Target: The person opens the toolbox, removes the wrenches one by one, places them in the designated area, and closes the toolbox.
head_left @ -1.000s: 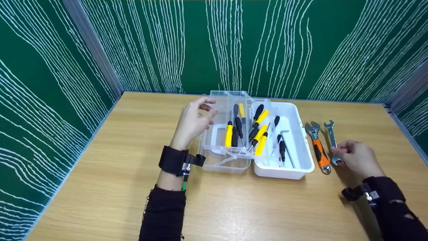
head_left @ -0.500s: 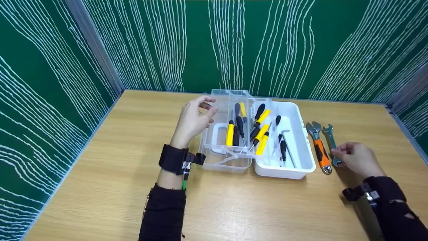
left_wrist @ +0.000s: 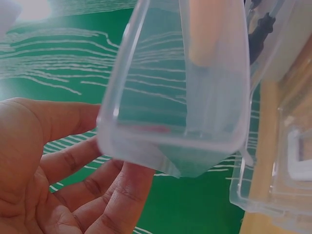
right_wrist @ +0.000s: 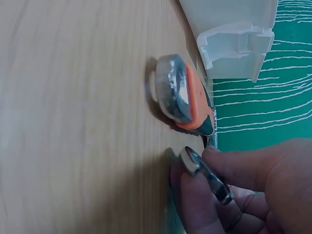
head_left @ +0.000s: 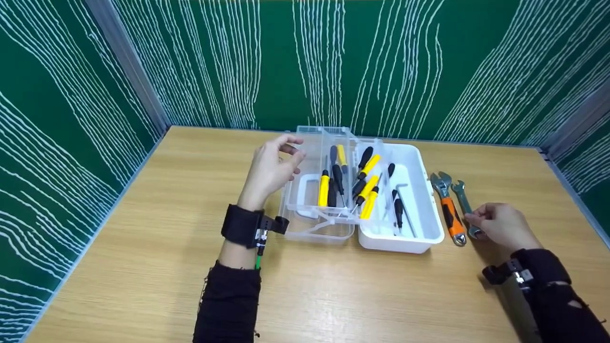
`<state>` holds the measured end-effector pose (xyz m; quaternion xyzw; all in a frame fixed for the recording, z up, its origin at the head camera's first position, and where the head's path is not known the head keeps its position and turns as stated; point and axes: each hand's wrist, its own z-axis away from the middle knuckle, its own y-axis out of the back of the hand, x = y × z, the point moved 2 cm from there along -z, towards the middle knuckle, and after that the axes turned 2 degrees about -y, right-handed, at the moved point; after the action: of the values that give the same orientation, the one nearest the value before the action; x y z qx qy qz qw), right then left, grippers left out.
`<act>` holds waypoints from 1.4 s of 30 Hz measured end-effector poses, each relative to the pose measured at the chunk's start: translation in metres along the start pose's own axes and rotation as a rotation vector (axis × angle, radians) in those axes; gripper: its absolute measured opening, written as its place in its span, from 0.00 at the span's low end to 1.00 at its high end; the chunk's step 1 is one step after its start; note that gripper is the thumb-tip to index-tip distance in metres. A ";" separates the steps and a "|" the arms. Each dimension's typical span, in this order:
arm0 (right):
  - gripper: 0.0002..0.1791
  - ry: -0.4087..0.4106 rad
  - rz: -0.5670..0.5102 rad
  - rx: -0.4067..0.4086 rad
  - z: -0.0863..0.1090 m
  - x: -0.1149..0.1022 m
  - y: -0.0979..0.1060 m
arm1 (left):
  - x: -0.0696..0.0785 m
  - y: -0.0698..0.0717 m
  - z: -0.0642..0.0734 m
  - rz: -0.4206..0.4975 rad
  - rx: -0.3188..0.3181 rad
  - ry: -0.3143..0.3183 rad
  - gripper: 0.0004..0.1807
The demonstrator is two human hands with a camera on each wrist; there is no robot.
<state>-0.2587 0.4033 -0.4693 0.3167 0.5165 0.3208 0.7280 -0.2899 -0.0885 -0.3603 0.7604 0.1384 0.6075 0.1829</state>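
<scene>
My left hand (head_left: 271, 166) holds the near left corner of a clear plastic tray (left_wrist: 173, 144), its fingers reaching round the edge. The tray is raised on hinged arms over the open clear lid (head_left: 329, 233). Inside it lie several yellow and black screwdrivers (head_left: 324, 189). On the right, my right hand (head_left: 500, 226) pinches the near end of a small open-ended spanner (head_left: 461, 195) between thumb and fingers. Just left of that spanner, an adjustable wrench with an orange and black handle (head_left: 451, 214) lies on the table.
The white toolbox base (head_left: 405, 245) stands between the tray and the wrenches. In it are an L-shaped hex key (head_left: 406, 205) and a small black-handled tool (head_left: 398, 212). Green walls with white lines enclose the wooden table (head_left: 305, 295) at the back and sides.
The spanner's far end has swung left and a little nearer, closer to the adjustable wrench, while my right hand keeps its pinch. My left hand stays at the tray. The head view shifts slightly.
</scene>
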 end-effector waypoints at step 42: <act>0.18 -0.039 0.104 0.027 0.004 0.001 0.001 | -0.002 0.001 -0.001 0.022 0.002 0.003 0.15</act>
<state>-0.2549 0.4035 -0.4681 0.3590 0.4892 0.3451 0.7160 -0.2913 -0.0901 -0.3610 0.7612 0.1308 0.6105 0.1754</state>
